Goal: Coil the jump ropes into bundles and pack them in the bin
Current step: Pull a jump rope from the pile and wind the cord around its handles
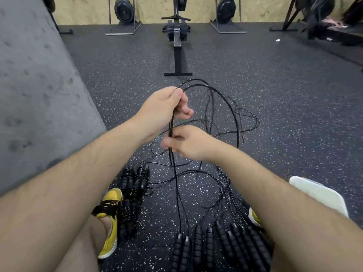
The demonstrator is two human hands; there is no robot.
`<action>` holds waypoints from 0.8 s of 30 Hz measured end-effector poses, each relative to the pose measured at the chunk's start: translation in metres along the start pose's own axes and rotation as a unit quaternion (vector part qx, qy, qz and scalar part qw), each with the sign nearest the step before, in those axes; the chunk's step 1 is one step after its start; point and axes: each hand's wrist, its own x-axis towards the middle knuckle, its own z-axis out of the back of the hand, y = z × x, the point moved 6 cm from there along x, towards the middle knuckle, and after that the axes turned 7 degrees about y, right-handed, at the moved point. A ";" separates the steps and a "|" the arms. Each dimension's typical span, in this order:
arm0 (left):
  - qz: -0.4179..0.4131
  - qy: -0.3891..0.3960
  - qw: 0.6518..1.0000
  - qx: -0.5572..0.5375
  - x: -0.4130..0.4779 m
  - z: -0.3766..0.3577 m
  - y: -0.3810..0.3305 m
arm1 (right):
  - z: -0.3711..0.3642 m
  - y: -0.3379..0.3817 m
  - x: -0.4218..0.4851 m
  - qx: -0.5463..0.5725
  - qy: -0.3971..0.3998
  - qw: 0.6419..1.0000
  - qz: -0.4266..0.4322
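Left hand (161, 110) pinches a looped black jump rope (225, 99) at chest height; right hand (188, 143) grips the same strands just below. Loose ropes sprawl on floor (275, 85); coiled bundles (133, 185) beside yellow shoe (110, 222); white bin (318, 193) right.

Gym: rower (177, 39) (rubber floor (275, 95)), fan bikes.

Both hands are up over the speckled floor (275, 99), pinching the same doubled black rope (171, 122). Left hand (160, 108) grips it high, right hand (188, 143) just below, thumb and fingers closed on the strands. Beyond the hands, loose rope loops (238, 122) sprawl toward the rower (177, 42). Nearer than the hands: a row of foam handles (216, 244), coiled bundles (133, 189) by the yellow shoe (110, 218), and a white bin (318, 193) corner at right.
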 end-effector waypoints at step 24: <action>-0.015 0.009 0.995 0.103 -0.009 0.008 -0.010 | 0.016 -0.011 -0.012 -0.063 -0.001 0.998 -0.019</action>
